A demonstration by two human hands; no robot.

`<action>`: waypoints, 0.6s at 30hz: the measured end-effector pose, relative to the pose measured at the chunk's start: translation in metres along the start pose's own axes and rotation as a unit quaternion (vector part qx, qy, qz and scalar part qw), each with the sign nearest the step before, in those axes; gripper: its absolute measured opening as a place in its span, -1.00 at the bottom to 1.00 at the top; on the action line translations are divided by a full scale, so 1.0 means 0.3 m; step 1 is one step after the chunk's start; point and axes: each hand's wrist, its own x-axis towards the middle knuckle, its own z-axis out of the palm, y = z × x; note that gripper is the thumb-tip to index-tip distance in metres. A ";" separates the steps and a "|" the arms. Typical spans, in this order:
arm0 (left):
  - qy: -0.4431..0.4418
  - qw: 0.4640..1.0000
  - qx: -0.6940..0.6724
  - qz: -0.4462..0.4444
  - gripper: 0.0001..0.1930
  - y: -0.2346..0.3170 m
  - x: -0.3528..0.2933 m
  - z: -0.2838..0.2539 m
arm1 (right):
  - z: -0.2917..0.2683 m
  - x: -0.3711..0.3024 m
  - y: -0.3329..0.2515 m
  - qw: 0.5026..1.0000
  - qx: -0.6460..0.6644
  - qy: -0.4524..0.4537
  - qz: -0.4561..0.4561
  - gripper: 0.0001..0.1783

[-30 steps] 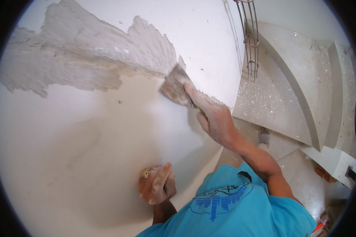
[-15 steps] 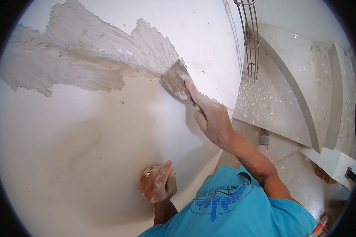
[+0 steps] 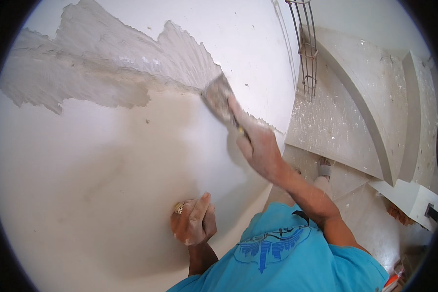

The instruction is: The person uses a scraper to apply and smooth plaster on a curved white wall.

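Observation:
My right hand (image 3: 264,148) grips a putty knife (image 3: 219,99) by its handle, a finger stretched along the broad, smeared blade. The blade lies against the white wall (image 3: 131,194), at the right end of a streaky grey patch of wet filler (image 3: 107,53). Lower down, my left hand (image 3: 193,221) is closed in front of the wall, finger ends pointing up. A small, round, patterned gold-coloured thing (image 3: 179,208) shows at its left side. Whether that is worn or held, and what else the fingers enclose, I cannot make out.
Bare steel rebar (image 3: 307,53) stands by the wall's right edge. Beyond it are curved, paint-flecked steps (image 3: 336,112). A foot in a grey-strapped sandal (image 3: 324,169) is on the floor below them. A white box-like block (image 3: 409,202) sits at the right.
The putty knife has shifted slightly to the right along the wall, its blade still at the filler's end. My left hand has hardly moved. The whole view has shifted a little.

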 end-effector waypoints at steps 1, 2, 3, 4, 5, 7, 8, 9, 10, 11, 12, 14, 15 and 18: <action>0.000 1.000 -0.007 -0.001 -0.82 0.000 -0.008 -0.003 | -0.003 0.004 -0.004 1.000 -0.010 -0.013 0.015 -0.10; 0.005 1.000 -0.013 0.001 -0.82 -0.004 -0.011 -0.001 | -0.006 0.017 -0.010 0.999 -0.021 -0.025 0.025 -0.09; 0.010 1.000 -0.020 0.003 -0.83 -0.006 -0.012 0.000 | -0.008 0.022 -0.014 0.998 -0.032 -0.036 0.035 -0.08; 0.014 1.000 -0.017 0.010 -0.84 -0.007 -0.007 0.001 | -0.003 0.010 -0.014 0.999 -0.017 -0.027 0.032 -0.08; 0.020 1.000 -0.014 0.016 -0.84 -0.007 -0.001 0.006 | 0.009 -0.014 -0.010 0.999 -0.001 -0.018 0.029 -0.09; 0.019 1.000 -0.010 0.019 -0.85 -0.004 0.001 0.007 | 0.016 -0.034 0.000 1.000 0.006 -0.013 0.025 -0.10; 0.014 1.000 -0.010 0.016 -0.86 -0.001 -0.004 0.002 | 0.011 -0.039 0.009 1.000 -0.002 -0.017 0.024 -0.10; 0.008 1.000 -0.009 0.013 -0.86 0.001 -0.006 0.000 | 0.007 -0.034 0.010 1.000 -0.011 -0.020 0.022 -0.10; 0.007 1.000 -0.009 0.012 -0.86 0.003 -0.011 0.000 | 0.003 -0.029 0.016 0.999 -0.020 -0.024 0.022 -0.09; 0.008 1.000 -0.009 0.013 -0.86 -0.001 -0.007 0.002 | -0.009 0.013 0.006 0.999 -0.030 -0.026 0.018 -0.08; 0.009 1.000 -0.008 0.015 -0.86 -0.004 -0.004 0.003 | -0.015 0.034 0.000 0.999 -0.040 -0.028 0.013 -0.08; 0.023 0.999 -0.013 0.031 -0.86 -0.012 -0.004 0.010 | -0.012 0.021 -0.008 1.000 -0.022 -0.009 0.008 -0.07; 0.030 0.999 -0.015 0.039 -0.86 -0.014 -0.004 0.011 | -0.003 0.004 -0.006 1.000 -0.016 -0.003 0.001 -0.07; 0.013 1.000 -0.007 0.022 -0.84 0.002 -0.004 0.004 | 0.014 -0.023 -0.005 1.000 -0.009 0.000 -0.007 -0.07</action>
